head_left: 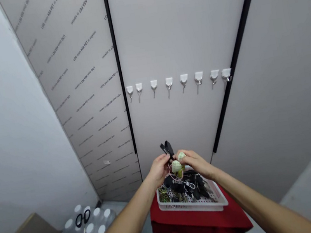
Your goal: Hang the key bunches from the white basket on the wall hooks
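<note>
My left hand and my right hand meet above a white slotted basket, fingers pinched. Between them hangs a small bunch: a black key fob sticking up, and a pale green round charm on a thin ring. The left hand pinches the black fob. The right hand grips the charm side. The basket holds several dark keys and fobs in a tangle. It rests on a red-covered stool. Above, a row of several white wall hooks stands bare.
A grey panelled wall with black seams fills the view ahead. At lower left, a pack of clear bottles with white caps lies on the floor with black scissors on top. A cardboard piece leans beside it.
</note>
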Available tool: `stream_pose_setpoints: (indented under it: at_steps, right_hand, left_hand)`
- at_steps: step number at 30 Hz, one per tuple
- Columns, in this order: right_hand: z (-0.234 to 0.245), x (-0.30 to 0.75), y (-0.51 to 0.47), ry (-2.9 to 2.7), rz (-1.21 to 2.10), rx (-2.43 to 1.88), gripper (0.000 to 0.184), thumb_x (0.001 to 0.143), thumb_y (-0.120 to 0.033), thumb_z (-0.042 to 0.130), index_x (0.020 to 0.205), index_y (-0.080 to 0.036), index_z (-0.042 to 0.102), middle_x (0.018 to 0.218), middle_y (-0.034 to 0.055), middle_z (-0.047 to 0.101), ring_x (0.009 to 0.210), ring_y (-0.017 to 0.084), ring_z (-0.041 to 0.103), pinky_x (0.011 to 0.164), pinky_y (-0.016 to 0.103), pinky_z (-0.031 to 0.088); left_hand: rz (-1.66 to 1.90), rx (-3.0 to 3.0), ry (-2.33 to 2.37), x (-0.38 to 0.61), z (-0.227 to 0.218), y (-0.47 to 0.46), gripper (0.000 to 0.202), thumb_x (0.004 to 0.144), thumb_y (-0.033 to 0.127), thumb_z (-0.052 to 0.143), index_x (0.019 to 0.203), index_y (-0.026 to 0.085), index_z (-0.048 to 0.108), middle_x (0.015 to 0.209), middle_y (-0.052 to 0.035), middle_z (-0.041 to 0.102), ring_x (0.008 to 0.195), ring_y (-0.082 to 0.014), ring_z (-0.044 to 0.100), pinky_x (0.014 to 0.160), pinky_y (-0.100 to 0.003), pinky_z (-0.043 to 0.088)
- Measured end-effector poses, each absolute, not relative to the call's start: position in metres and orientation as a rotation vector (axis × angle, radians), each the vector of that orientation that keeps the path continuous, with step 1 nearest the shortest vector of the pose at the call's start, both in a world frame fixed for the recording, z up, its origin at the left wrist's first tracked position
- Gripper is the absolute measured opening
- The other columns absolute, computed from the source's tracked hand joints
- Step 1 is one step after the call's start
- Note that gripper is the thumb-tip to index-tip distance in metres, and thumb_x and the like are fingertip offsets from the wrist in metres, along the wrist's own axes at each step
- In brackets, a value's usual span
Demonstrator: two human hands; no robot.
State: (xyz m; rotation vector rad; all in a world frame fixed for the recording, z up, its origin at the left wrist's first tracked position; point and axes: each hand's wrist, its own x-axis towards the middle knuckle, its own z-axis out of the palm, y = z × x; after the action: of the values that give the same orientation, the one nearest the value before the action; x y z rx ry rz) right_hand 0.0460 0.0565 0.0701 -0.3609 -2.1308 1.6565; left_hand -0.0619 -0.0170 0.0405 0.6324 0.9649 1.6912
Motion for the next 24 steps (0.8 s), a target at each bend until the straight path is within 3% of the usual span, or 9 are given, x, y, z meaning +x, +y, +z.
stream_pose_setpoints:
  at_steps: [4,11,17,21,24]
  right_hand:
    - [0.066,0.049,0.058,-2.067,1.658,-0.385,0.004,0.056,-0.014,0.042,0.056,-0.014,0.046,0.056,-0.0039,0.042,0.055,0.007,0.036,0.053,0.019,0.029]
    - [0.064,0.044,0.058,-1.803,1.946,-0.395,0.008,0.053,-0.012,0.041,0.057,-0.015,0.047,0.052,-0.0045,0.043,0.05,0.006,0.037,0.051,0.02,0.03]
    - [0.071,0.042,0.056,-1.656,2.032,-0.322,0.009,0.056,-0.017,0.044,0.063,-0.016,0.05,0.067,-0.0009,0.052,0.058,0.009,0.046,0.055,0.022,0.035]
    - [0.091,0.023,0.054,-1.709,1.881,-0.462,0.027,0.063,-0.032,0.044,0.087,-0.019,0.048,0.072,0.0012,0.054,0.061,0.01,0.049,0.054,0.023,0.036]
    - [0.114,0.002,0.053,-1.784,1.622,-0.488,0.035,0.063,-0.039,0.042,0.089,-0.017,0.049,0.074,0.0031,0.055,0.062,0.01,0.048,0.05,0.021,0.034]
  left_hand:
    - [1.771,0.679,1.058,-0.061,0.046,-0.015,0.025,0.05,0.024,0.06,0.069,0.013,0.05,0.053,0.0036,0.049,0.044,-0.0039,0.043,0.046,-0.017,0.032]
    - [1.869,0.744,1.098,-0.066,0.06,-0.014,0.034,0.047,0.018,0.061,0.079,0.013,0.049,0.056,0.0037,0.05,0.044,-0.0046,0.045,0.046,-0.018,0.032]
    - [1.977,0.64,1.006,-0.078,0.078,-0.017,0.029,0.048,0.018,0.06,0.075,0.012,0.052,0.052,0.004,0.049,0.046,-0.0035,0.044,0.048,-0.017,0.032]
    - [1.945,0.734,1.027,-0.078,0.091,-0.017,0.025,0.046,0.017,0.061,0.07,0.011,0.055,0.056,0.0021,0.052,0.048,-0.0039,0.044,0.05,-0.017,0.032]
    - [1.939,0.812,1.11,-0.08,0.099,-0.016,0.025,0.046,0.015,0.06,0.07,0.011,0.057,0.061,0.0002,0.054,0.048,-0.0033,0.043,0.051,-0.018,0.032]
